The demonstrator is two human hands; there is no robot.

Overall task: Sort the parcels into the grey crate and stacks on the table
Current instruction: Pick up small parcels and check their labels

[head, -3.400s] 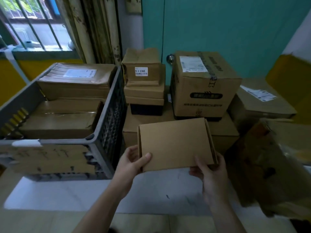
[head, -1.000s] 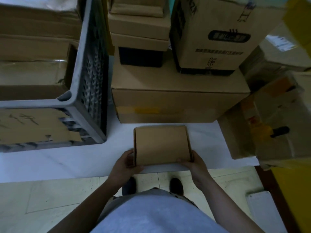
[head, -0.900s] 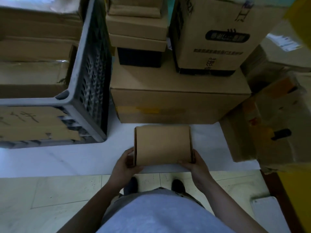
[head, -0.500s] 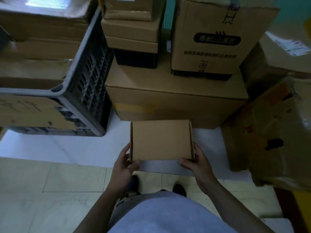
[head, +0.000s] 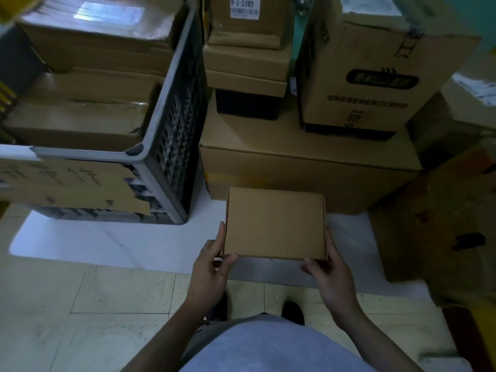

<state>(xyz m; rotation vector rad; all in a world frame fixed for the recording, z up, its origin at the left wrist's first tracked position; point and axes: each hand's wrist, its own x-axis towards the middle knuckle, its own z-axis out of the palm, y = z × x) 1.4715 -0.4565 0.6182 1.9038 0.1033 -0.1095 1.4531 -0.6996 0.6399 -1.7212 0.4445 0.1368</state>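
Head view, single camera.

- The small plain carton has come down from chest height, where it was tipped up toward the stacks. It now lies flat and low over the white table, just right of the grey crate's near right corner.
- Over the last half second it barely shifts. Whether its base rests on the table, I cannot tell.
- Judgement: the parcel is not yet sorted. The crate is packed with flat cartons up to its rim, so the stacks right of the crate look the likelier home, perhaps on the large flat carton.
- The left hand grips the carton's near left corner, thumb on top, fingers up the side.
- The right hand mirrors it at the near right corner. Both hands are closed onto the carton.
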